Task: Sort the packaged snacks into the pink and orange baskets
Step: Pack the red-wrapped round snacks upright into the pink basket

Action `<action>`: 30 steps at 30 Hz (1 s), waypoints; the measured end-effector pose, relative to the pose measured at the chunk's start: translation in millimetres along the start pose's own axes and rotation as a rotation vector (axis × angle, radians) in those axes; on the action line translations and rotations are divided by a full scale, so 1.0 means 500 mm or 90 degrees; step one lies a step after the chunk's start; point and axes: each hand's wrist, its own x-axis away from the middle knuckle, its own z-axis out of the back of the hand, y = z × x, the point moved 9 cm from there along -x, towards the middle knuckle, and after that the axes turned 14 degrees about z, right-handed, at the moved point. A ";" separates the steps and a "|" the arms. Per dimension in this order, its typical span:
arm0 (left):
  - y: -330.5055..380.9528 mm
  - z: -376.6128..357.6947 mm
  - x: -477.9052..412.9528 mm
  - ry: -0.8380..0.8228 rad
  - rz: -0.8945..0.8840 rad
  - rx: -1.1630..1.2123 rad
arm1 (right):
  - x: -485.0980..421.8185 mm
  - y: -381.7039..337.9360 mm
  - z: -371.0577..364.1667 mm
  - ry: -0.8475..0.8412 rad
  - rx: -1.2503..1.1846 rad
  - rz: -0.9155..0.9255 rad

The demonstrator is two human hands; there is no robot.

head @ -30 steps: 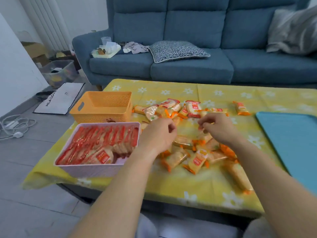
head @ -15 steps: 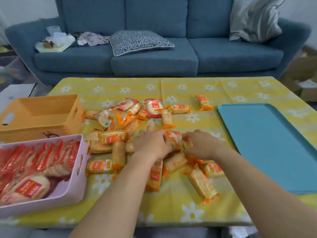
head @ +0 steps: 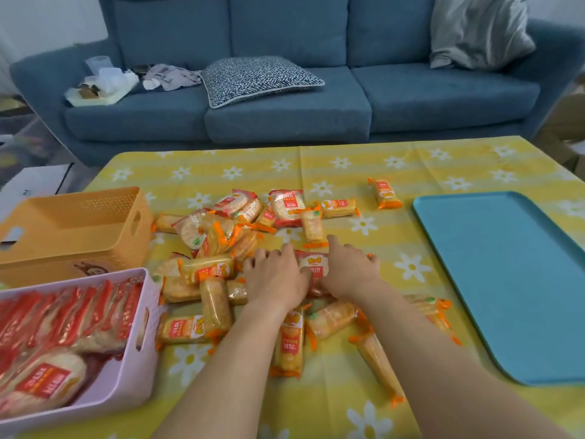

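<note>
A heap of orange-packed and red-packed snacks (head: 221, 239) lies mid-table on the yellow flowered cloth. My left hand (head: 273, 278) and my right hand (head: 349, 269) sit side by side on the heap, both gripping one red snack pack (head: 311, 269) between them. The pink basket (head: 126, 359) at the near left is packed with red packs. Behind it stands the orange basket (head: 76, 223); its inside is mostly hidden by its wall.
A teal tray (head: 506, 280) lies flat on the right part of the table. One orange pack (head: 384, 193) lies alone at the far middle. A blue sofa (head: 285, 99) with cushions stands just behind the table.
The view has swung right, so the baskets sit further left. Both hands moved down into the heap and closed on a red pack.
</note>
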 end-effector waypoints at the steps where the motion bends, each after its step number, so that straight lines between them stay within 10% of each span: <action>1: -0.001 -0.003 0.000 -0.016 0.010 0.020 | -0.007 -0.002 0.004 0.026 -0.057 0.004; 10: -0.038 0.067 -0.024 -0.073 0.045 0.684 | 0.004 -0.014 0.127 0.296 -0.523 0.074; 19: -0.194 0.094 -0.083 0.092 0.302 1.050 | -0.272 -0.147 0.144 0.082 -0.050 0.181; 26: -0.302 0.176 -0.197 0.093 0.397 1.041 | -0.372 -0.140 0.076 -0.116 0.231 0.169; 30: -0.368 0.162 -0.272 0.025 0.476 0.903 | -0.379 -0.174 0.158 -0.054 0.090 0.210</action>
